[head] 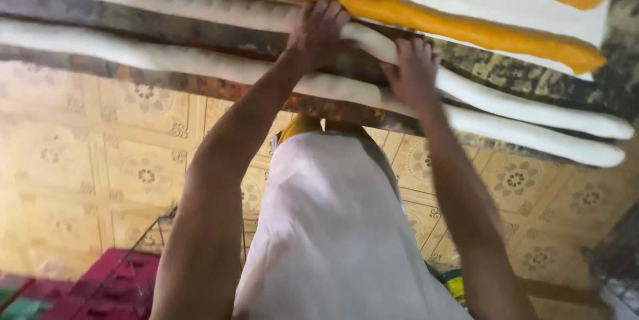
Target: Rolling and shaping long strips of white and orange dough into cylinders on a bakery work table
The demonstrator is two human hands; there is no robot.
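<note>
1. The worktable (546, 87) runs across the top of the view, its dark mottled surface showing between long ropes of dough. Below its edge lies a yellow patterned tile floor (86, 160).
2. The person's white apron (333, 240) fills the lower middle, with both bare forearms reaching up from it to the table.
3. Two orange dough ropes (426, 17) lie at the far side on a white sheet (532, 17), already long and even.
4. Three white dough ropes lie nearer. The middle white rope (200, 4) is the one under both hands; the near white rope (133, 57) lies just beside it, closer to the table's edge.
5. Red crates (113, 287) sit on the floor at lower left.
6. The left hand (319, 27) presses down on the middle white rope, fingers curled over it.
7. The right hand (413, 70) rests on the same rope close beside, fingers bent over it; motion blur hides whether it grips.
8. Judging by the layout, most ropes look formed; this one is apparently unfinished.
</note>
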